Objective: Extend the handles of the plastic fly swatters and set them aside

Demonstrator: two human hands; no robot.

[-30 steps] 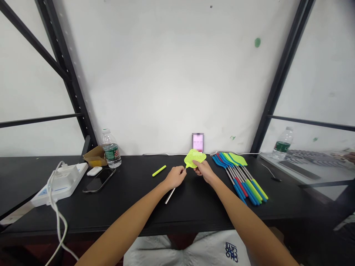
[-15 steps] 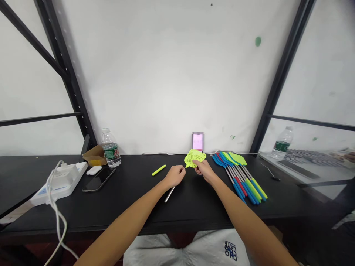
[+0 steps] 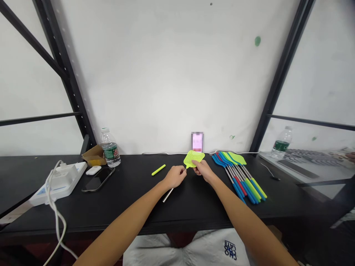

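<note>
A yellow-green perforated fly swatter head (image 3: 191,159) is pinched in my right hand (image 3: 203,169), thumb on top. My left hand (image 3: 175,176) is closed round a silver metal rod (image 3: 168,195) just below the head's neck; the rod's bare end sticks out beneath the hand. My left fingers hide the joint between rod and neck. A loose yellow-green handle sleeve (image 3: 158,170) lies on the table left of my left hand. To the right, several fly swatters (image 3: 240,177) with blue, red and yellow-green heads and handles lie side by side.
On the black table (image 3: 124,207) stand a water bottle (image 3: 111,149), a cardboard box (image 3: 94,156), and a white power strip (image 3: 59,183) with cables. A phone (image 3: 98,180) and white earbud case (image 3: 93,170) lie beside them. Another phone (image 3: 198,142) leans on the wall.
The rod's lower end has swung slightly left, and the swatter head has shifted and tilted a little. Both hands keep their hold.
</note>
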